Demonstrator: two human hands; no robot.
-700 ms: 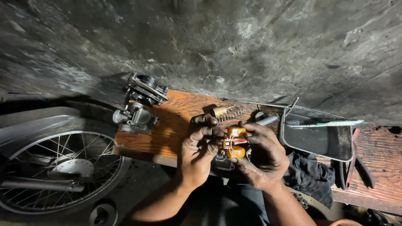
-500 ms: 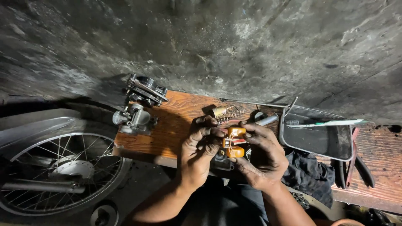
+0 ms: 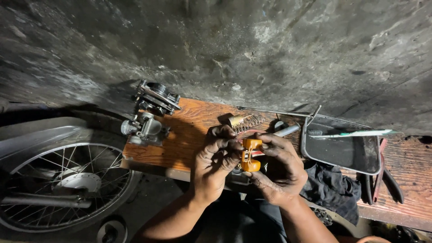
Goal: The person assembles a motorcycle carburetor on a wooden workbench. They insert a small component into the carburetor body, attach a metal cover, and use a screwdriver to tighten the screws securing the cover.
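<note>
Hands, left [image 3: 215, 157] and right [image 3: 279, 166], pinch an orange float [image 3: 250, 155] over a wooden bench [image 3: 189, 130] beside a concrete wall [image 3: 252, 49].

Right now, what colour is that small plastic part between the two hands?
Orange; the head view shows it.

carburetor [image 3: 146, 126] | spring [image 3: 248, 122] | toothbrush [image 3: 351, 133] | tray [image 3: 342, 155] | wheel [image 3: 63, 184]

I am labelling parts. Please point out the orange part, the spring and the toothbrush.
orange part [image 3: 250, 155], head view, on its middle between both hands.
spring [image 3: 249, 122], head view, on its coils.
toothbrush [image 3: 355, 133], head view, on its handle.
</note>
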